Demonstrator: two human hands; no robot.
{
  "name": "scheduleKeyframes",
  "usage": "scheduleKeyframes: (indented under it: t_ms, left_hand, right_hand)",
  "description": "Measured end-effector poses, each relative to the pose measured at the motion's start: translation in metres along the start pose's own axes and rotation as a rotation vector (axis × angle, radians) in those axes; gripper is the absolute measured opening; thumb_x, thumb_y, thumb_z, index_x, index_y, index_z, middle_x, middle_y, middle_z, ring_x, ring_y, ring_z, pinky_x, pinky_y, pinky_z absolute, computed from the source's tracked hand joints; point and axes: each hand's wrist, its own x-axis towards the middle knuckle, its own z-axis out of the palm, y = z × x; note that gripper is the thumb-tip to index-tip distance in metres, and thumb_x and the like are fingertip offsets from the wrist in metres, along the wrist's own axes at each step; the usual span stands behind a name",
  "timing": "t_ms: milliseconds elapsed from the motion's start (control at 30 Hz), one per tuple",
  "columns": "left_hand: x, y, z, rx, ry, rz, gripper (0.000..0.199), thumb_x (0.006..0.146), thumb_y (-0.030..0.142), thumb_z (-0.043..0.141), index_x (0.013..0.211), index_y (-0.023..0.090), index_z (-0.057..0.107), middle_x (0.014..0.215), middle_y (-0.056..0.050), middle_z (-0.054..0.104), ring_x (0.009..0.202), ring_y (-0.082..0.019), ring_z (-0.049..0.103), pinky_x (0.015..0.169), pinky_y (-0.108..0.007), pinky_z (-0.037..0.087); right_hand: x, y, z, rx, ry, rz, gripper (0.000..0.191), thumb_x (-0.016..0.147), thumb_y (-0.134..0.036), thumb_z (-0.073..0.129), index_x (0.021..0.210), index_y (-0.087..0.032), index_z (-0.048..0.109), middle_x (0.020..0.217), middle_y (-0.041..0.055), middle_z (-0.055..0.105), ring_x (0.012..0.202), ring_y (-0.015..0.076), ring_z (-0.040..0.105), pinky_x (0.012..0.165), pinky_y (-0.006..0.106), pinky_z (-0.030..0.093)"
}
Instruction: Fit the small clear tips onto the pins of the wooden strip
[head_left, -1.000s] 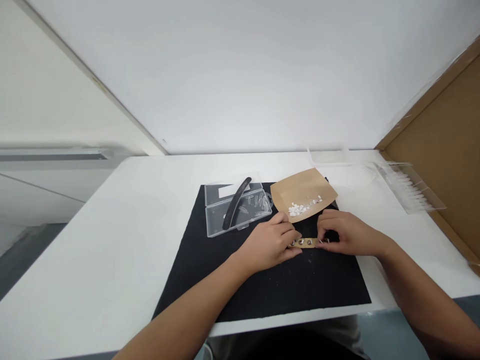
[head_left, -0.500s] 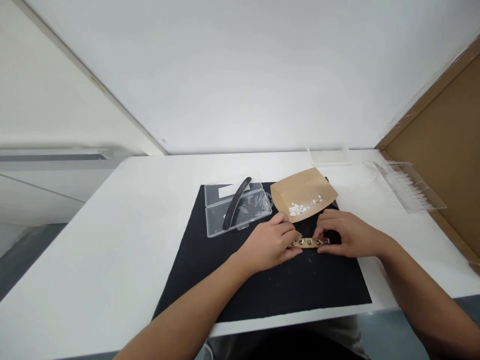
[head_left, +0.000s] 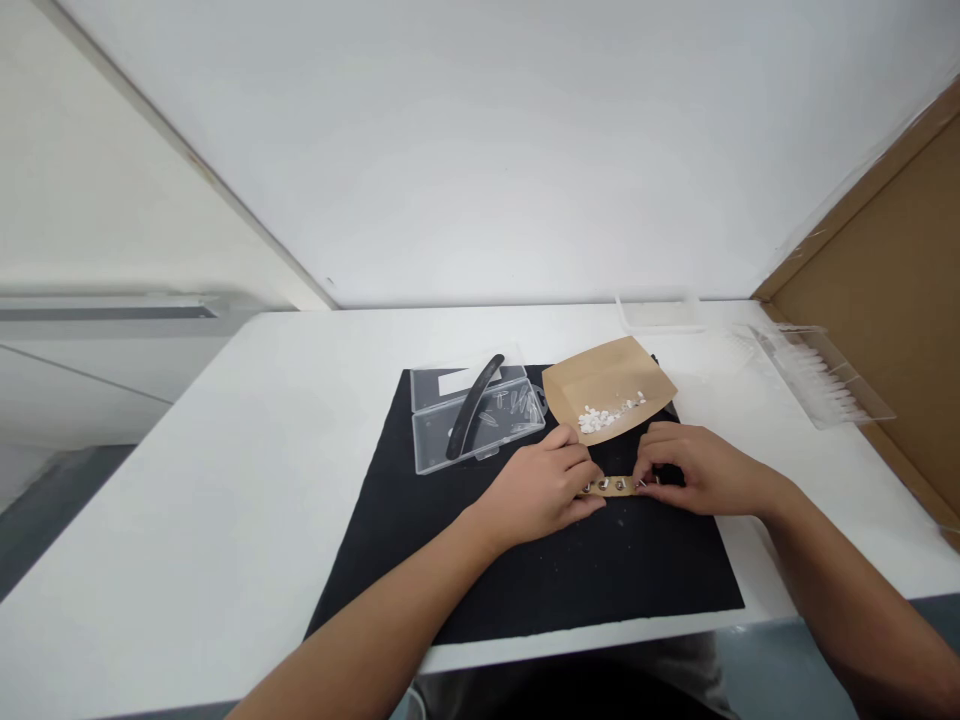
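Observation:
A narrow tan strip with several small shiny metal pieces along it lies over the black mat. My left hand grips the strip's left end between thumb and fingers. At the right end, my right hand is closed in a pinch around a small piece on the strip; its fingertips hide most of that piece. Just behind the hands is a brown paper tray with small white bits in it.
An open clear plastic case with clear slivers stands at the mat's back left, a curved black file across it. Farther right are a clear box of white tips, a clear tray and a cardboard panel.
My right hand's thumb and fingertips have shifted slightly right and drawn closer together at the strip's right end. My left hand stays on the strip.

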Motion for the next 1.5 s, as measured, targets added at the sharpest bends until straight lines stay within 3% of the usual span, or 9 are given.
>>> scheduleKeyframes:
  t_ms: [300,800,1033,1233,1500]
  left_hand:
    - [0.001,0.000,-0.001,-0.015,-0.012,-0.011,0.021,0.100,0.039,0.071,0.102,0.018,0.071,0.090,-0.007,0.071,0.100,-0.025,0.062,0.086,-0.035,0.056]
    - [0.000,0.001,-0.001,0.009,-0.009,-0.001,0.021,0.100,0.037,0.070,0.100,0.017,0.071,0.089,-0.007,0.071,0.099,-0.026,0.061,0.082,-0.035,0.056]
    - [0.000,0.001,0.000,0.001,-0.014,-0.006,0.022,0.100,0.038,0.070,0.101,0.017,0.071,0.089,-0.006,0.070,0.099,-0.026,0.061,0.081,-0.034,0.056]
    - [0.000,0.001,-0.001,0.003,-0.026,-0.016,0.021,0.101,0.038,0.069,0.103,0.017,0.072,0.091,-0.007,0.071,0.100,-0.025,0.062,0.082,-0.034,0.055]
    - [0.000,0.000,-0.001,0.010,-0.012,-0.002,0.022,0.101,0.039,0.069,0.101,0.017,0.071,0.089,-0.007,0.070,0.100,-0.026,0.061,0.080,-0.033,0.055]
  right_hand:
    - [-0.001,-0.001,0.004,-0.081,0.056,0.050,0.003,0.094,-0.022,0.071,0.092,-0.024,0.070,0.091,0.0024,0.070,0.088,0.0197,0.063,0.072,0.032,0.046]
    - [-0.001,-0.002,0.005,-0.026,0.007,0.025,0.007,0.099,-0.020,0.066,0.099,-0.025,0.071,0.098,0.0026,0.071,0.094,0.0200,0.064,0.079,0.032,0.048]
    - [-0.003,0.001,-0.001,-0.035,0.006,0.114,0.007,0.092,-0.027,0.075,0.098,-0.025,0.070,0.099,0.0014,0.071,0.089,0.0183,0.063,0.073,0.030,0.047]
    - [-0.008,0.008,-0.007,-0.073,-0.019,0.184,0.012,0.092,-0.033,0.075,0.089,-0.024,0.067,0.089,-0.0001,0.071,0.081,0.0178,0.062,0.069,0.030,0.044]
    - [-0.008,0.013,-0.008,-0.083,0.007,0.156,0.006,0.094,-0.028,0.071,0.090,-0.025,0.068,0.090,0.0001,0.071,0.082,0.0180,0.063,0.070,0.030,0.043]
